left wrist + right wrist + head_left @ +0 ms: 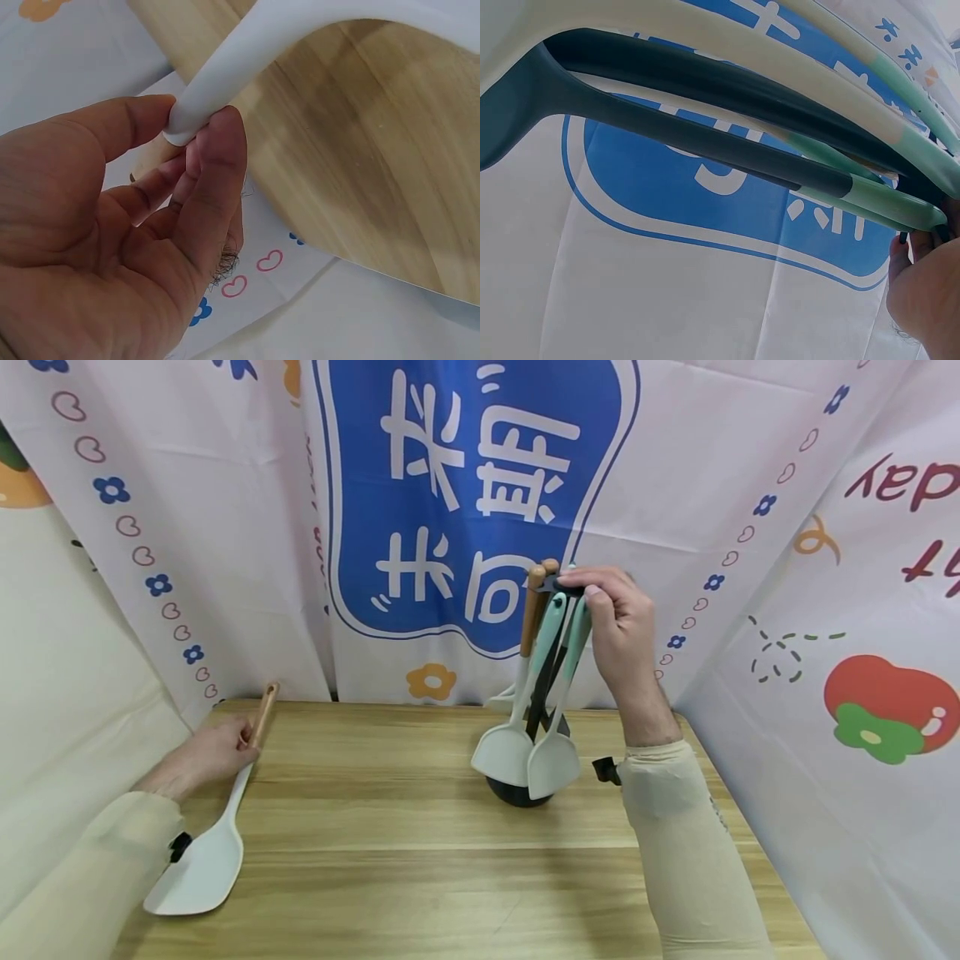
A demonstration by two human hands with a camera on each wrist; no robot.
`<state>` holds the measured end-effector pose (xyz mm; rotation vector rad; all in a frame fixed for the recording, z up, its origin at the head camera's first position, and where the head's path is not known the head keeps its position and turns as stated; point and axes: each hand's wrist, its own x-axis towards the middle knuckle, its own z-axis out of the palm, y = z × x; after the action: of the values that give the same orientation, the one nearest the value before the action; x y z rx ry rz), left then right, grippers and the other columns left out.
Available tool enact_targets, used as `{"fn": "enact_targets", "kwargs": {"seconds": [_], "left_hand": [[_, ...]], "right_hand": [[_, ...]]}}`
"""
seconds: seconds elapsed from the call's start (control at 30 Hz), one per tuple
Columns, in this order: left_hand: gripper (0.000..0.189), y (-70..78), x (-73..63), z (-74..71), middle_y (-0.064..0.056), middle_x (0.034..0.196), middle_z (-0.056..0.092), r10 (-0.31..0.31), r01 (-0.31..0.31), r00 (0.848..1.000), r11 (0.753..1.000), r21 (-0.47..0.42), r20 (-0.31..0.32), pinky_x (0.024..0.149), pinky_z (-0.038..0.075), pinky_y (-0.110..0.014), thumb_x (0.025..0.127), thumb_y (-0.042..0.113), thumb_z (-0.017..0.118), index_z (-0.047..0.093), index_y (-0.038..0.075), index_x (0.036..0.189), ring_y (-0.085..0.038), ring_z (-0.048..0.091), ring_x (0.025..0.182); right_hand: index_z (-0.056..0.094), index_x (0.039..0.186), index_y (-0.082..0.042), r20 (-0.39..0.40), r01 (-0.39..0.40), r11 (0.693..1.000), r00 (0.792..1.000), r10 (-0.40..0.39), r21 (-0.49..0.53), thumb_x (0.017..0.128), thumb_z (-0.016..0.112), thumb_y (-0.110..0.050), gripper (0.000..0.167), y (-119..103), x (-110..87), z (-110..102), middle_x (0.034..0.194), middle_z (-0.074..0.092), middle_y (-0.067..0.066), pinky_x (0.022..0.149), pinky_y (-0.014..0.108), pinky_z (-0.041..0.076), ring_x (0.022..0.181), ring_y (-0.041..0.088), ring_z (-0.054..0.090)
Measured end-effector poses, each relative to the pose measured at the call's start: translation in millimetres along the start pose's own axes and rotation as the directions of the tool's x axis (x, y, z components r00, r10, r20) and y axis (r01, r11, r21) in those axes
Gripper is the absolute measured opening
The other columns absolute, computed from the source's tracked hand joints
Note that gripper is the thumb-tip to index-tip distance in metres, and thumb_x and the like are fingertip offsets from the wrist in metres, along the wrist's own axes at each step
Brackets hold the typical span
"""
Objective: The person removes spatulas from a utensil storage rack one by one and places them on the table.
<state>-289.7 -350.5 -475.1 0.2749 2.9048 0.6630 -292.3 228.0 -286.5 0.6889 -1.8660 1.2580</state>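
Observation:
My left hand [206,752] pinches a white spatula [201,872] between thumb and fingers, where its white neck meets the wooden handle [262,718]. The broad blade points toward the near left. On the right, my right hand [622,622] grips the black top of a utensil stand [517,795], thumb beside a teal handle. White-headed utensils [504,756] with teal handles hang round the stand, along with wooden handles [531,610]. A dark utensil [705,139] with a green handle shows in the right wrist view. The fingertips there are partly hidden.
A wooden table [375,877] lies under both arms. A printed cloth [675,460] stands behind it, close to the utensil stand, and white cloth walls [847,827] rise at both sides. Each wrist carries a small black camera mount [606,770].

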Motion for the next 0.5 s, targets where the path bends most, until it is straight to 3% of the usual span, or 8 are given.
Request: {"fn": "enact_targets", "kwargs": {"seconds": [0.5], "left_hand": [[0.02, -8.6, 0.4, 2.6, -0.012, 0.086, 0.063, -0.02, 0.02, 0.999, 1.0, -0.008, 0.039, 0.064, 0.047, -0.029, 0.109, 0.009, 0.071, 0.063, -0.009, 0.108, -0.023, 0.059, 0.077]], "right_hand": [[0.085, 0.124, 0.006, 0.008, 0.003, 1.0, 1.0, -0.003, -0.012, 0.114, 0.051, -0.02, 0.044, 3.2, 0.5, -0.3, 0.131, 0.08, 0.032, 0.103, 0.022, 0.056, 0.123, -0.002, 0.07]]}}
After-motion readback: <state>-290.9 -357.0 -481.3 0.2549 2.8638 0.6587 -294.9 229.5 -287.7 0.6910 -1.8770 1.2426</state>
